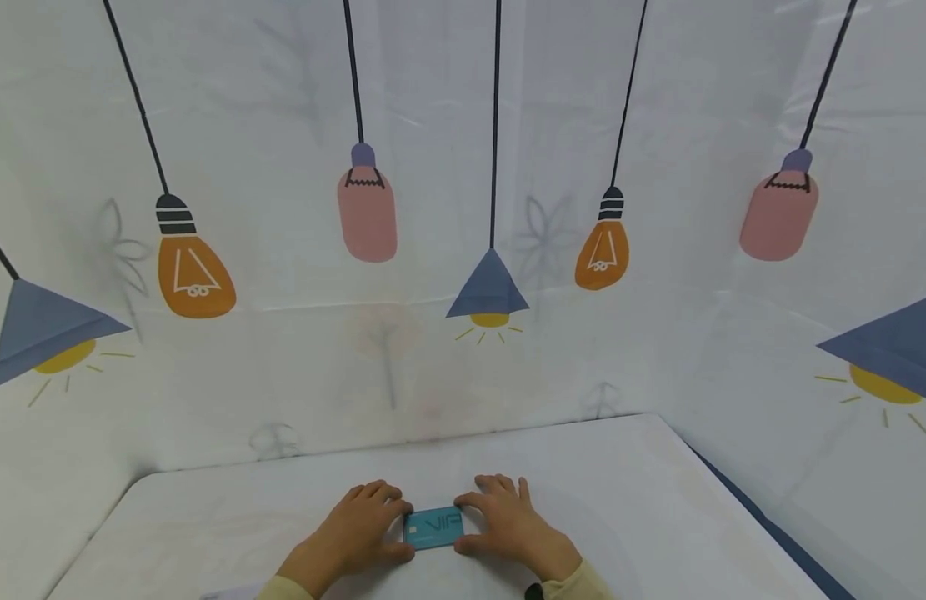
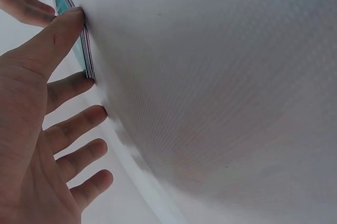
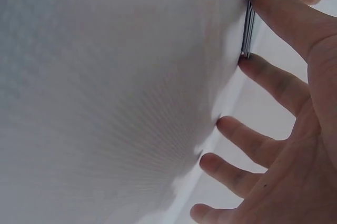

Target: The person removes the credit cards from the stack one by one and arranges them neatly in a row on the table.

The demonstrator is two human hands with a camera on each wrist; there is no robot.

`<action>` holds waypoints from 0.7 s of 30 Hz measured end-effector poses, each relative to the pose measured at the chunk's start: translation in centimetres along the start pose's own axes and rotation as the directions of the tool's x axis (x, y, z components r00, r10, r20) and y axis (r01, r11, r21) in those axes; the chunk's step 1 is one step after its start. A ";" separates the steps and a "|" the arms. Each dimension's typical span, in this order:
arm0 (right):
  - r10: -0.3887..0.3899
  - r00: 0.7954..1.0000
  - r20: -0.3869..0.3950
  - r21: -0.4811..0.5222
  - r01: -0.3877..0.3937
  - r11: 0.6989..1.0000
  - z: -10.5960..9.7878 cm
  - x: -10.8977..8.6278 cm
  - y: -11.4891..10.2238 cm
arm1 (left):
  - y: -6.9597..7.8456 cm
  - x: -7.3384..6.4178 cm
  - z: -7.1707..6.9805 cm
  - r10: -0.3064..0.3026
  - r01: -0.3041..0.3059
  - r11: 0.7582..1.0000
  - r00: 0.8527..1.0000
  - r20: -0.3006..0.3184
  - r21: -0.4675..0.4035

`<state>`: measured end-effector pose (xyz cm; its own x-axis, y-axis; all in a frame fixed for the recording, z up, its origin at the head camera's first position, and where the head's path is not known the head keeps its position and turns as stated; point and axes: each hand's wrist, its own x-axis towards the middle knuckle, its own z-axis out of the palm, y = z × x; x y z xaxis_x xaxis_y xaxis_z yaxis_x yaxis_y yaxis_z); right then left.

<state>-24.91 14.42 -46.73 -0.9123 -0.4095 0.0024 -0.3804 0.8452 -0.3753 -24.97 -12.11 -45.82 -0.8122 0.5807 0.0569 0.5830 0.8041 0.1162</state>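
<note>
A small stack of plastic cards (image 1: 434,528), the top one teal with VIP lettering and a chip-like square, lies flat on the white table (image 1: 620,500). At its left end my left hand (image 1: 357,527) pinches the corners between thumb and index finger. My right hand (image 1: 511,527) does the same at the right end. In the left wrist view the layered edges of the stack (image 2: 88,56) show between thumb and index finger, the other fingers spread apart. The right wrist view shows the stack's edge (image 3: 248,29) against the right thumb and index fingertip.
A white cloth wall (image 1: 447,375) printed with hanging lamps and bulbs rises behind the table and at both sides. Part of a pale purple item (image 1: 233,593) shows at the bottom edge, left of the left sleeve (image 1: 284,589). A dark blue strip (image 1: 770,529) runs along the table's right edge.
</note>
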 end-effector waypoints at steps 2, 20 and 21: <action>-0.002 1.000 -0.004 0.004 0.002 1.000 0.0 0.0 0.1 | 0.1 0.1 0.0 -0.001 0.001 1.000 1.000 0.000 0.005; -0.025 0.999 -0.037 -0.010 0.024 1.000 -0.1 -0.3 0.2 | 0.6 0.4 0.0 0.007 -0.008 0.999 1.000 0.016 0.040; -0.026 0.999 -0.037 -0.011 0.025 1.000 -0.1 -0.2 0.2 | 0.6 0.4 0.0 0.011 -0.012 0.999 1.000 0.013 0.041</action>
<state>-24.79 14.73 -46.68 -0.9073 -0.4179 0.0466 -0.4048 0.8382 -0.3653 -24.89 -11.41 -45.76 -0.8051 0.5914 0.0458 0.5931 0.8017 0.0744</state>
